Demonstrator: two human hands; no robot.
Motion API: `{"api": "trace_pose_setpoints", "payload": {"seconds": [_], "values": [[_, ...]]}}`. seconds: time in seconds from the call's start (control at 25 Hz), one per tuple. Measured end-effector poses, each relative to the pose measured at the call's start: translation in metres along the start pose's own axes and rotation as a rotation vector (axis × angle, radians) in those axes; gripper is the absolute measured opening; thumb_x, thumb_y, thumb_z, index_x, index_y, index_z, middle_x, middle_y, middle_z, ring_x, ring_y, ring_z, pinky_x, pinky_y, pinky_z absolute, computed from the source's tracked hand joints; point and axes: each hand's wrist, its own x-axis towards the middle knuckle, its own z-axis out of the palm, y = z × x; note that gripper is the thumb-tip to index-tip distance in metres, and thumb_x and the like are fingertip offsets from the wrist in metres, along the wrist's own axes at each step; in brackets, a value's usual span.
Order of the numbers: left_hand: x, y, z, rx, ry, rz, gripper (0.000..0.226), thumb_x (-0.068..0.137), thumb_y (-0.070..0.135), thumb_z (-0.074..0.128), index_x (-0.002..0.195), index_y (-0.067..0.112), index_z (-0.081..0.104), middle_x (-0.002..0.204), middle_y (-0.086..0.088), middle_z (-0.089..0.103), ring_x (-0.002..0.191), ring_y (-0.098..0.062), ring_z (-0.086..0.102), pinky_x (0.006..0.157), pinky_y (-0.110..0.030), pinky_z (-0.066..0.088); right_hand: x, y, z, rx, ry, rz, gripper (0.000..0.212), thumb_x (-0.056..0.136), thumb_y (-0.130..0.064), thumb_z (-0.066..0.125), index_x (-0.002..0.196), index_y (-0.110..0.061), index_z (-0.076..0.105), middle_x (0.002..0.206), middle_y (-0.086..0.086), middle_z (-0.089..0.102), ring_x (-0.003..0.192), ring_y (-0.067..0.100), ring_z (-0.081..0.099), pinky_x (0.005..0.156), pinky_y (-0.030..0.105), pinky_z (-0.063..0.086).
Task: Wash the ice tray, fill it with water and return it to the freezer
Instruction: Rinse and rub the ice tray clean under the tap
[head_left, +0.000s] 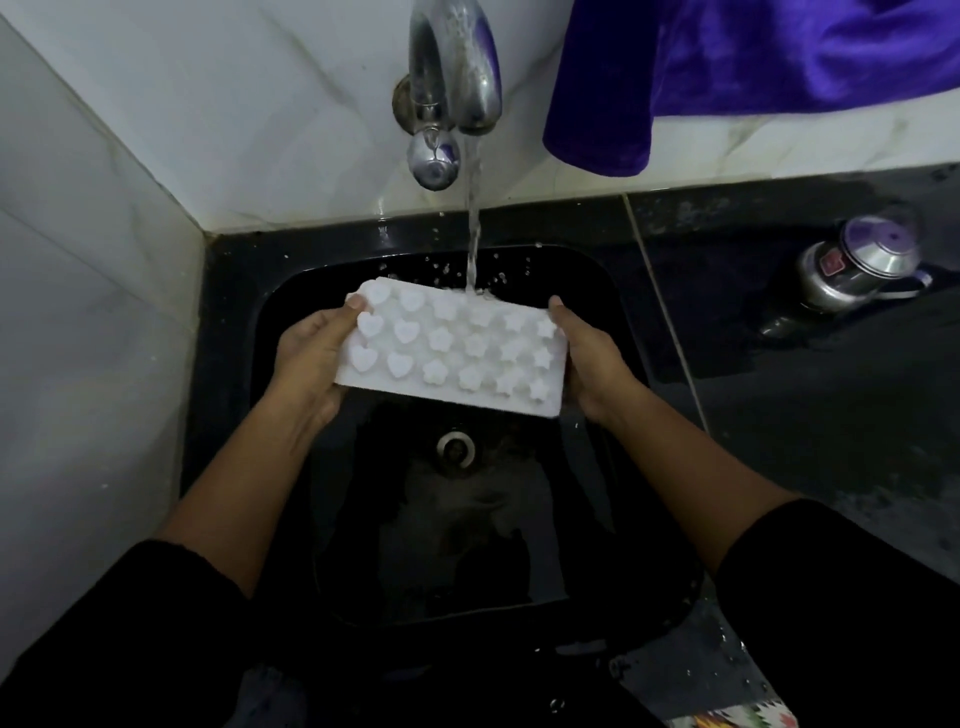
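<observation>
Sink corner, items as seen:

1. Tray (452, 348): white, moulded, 3 rows of raised shapes facing up, with hearts at the left, flowers in the middle and stars at the right. It is held over the sink, under the tap, with its far edge higher than its near edge.
2. Left hand (311, 358): grips the tray's left end. The thumb lies over the top by the far corner, the palm is against the end, and the other fingers go beneath, out of sight.
3. Right hand (592, 358): grips the tray's right end in the same way, with the thumb along the top edge and the fingers hidden below.
4. Tap (454, 78): chrome, fixed to the marble wall (260, 104), and running.
5. Water (474, 234): 1 stream, striking the tray's far edge right of centre. Droplets scatter around the strike.
6. Sink (234, 322): black, glossy and wet, with a metal drain (456, 449) showing below the tray.
7. Cloth (727, 67): purple, hanging down the wall to the right of the tap.
8. Counter (805, 389): dark and wet, right of the sink.
9. Pot (857, 265): metal, lidded, with a red label, standing on the counter well apart from the tray.
10. Sleeves (857, 597): black, pushed up both forearms.
</observation>
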Motion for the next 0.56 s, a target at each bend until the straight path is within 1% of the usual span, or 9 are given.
{"api": "trace_pose_setpoints", "payload": {"seconds": [0.08,0.12,0.16,0.24,0.32,0.4,0.48,0.56], "values": [[-0.003,-0.004,-0.014,-0.034,0.055,0.002,0.024,0.093,0.029,0.077,0.102,0.007,0.073,0.110,-0.014,0.078,0.100,-0.028,0.076,0.087,-0.044,0.063,0.001,0.005,0.012,0.084,-0.057,0.044,0.039,0.105,-0.046,0.055,0.116,-0.014,0.074,0.103,0.006,0.080,0.085,0.023,0.078,0.063,0.034,0.062],[-0.004,-0.007,-0.021,-0.054,0.080,0.001,0.031,0.095,0.028,0.075,0.112,0.002,0.072,0.114,-0.015,0.077,0.107,-0.031,0.074,0.092,-0.047,0.062,0.003,0.006,0.020,0.070,-0.050,0.048,0.037,0.107,-0.041,0.052,0.120,-0.012,0.072,0.107,0.008,0.079,0.084,0.023,0.077,0.061,0.033,0.061],[-0.004,-0.011,-0.029,-0.075,0.098,0.002,0.037,0.096,0.027,0.074,0.121,0.000,0.070,0.117,-0.015,0.077,0.111,-0.033,0.073,0.094,-0.047,0.061,0.005,0.006,0.027,0.039,-0.033,0.049,0.035,0.109,-0.034,0.050,0.123,-0.009,0.070,0.112,0.011,0.077,0.085,0.024,0.075,0.059,0.032,0.060],[-0.003,-0.018,-0.041,-0.120,0.097,-0.005,0.038,0.099,0.023,0.069,0.130,0.002,0.068,0.120,-0.014,0.076,0.115,-0.033,0.072,0.093,-0.046,0.062,0.007,-0.001,0.038,-0.037,-0.021,0.015,0.029,0.109,-0.020,0.048,0.124,-0.004,0.068,0.120,0.017,0.073,0.088,0.027,0.073,0.060,0.033,0.060],[-0.004,-0.025,-0.048,-0.138,0.066,-0.037,0.033,0.102,0.019,0.062,0.132,0.007,0.069,0.122,-0.012,0.076,0.114,-0.030,0.073,0.089,-0.044,0.063,0.005,-0.012,0.042,-0.094,-0.031,-0.050,0.024,0.106,-0.014,0.049,0.115,-0.005,0.069,0.117,0.019,0.074,0.091,0.029,0.074,0.064,0.036,0.061],[-0.010,-0.030,-0.044,-0.123,0.032,-0.084,0.032,0.103,0.018,0.057,0.132,0.012,0.069,0.121,-0.008,0.077,0.110,-0.027,0.075,0.081,-0.041,0.064,-0.002,-0.025,0.042,-0.128,-0.052,-0.117,0.022,0.105,-0.015,0.051,0.111,-0.008,0.071,0.111,0.015,0.076,0.093,0.028,0.074,0.067,0.037,0.061],[-0.020,-0.035,-0.032,-0.107,0.002,-0.149,0.031,0.104,0.021,0.056,0.131,0.018,0.070,0.119,-0.004,0.078,0.105,-0.023,0.076,0.072,-0.036,0.064,-0.013,-0.039,0.037,-0.152,-0.078,-0.185,0.023,0.104,-0.019,0.053,0.111,-0.009,0.073,0.107,0.012,0.078,0.093,0.026,0.075,0.070,0.037,0.061],[-0.027,-0.044,-0.015,-0.044,-0.055,-0.221,0.031,0.105,0.023,0.054,0.133,0.023,0.068,0.121,-0.003,0.077,0.102,-0.021,0.075,0.072,-0.036,0.061,-0.027,-0.053,0.030,-0.167,-0.105,-0.234,0.026,0.104,-0.026,0.054,0.116,-0.011,0.073,0.108,0.010,0.079,0.097,0.026,0.075,0.075,0.039,0.061]]}}
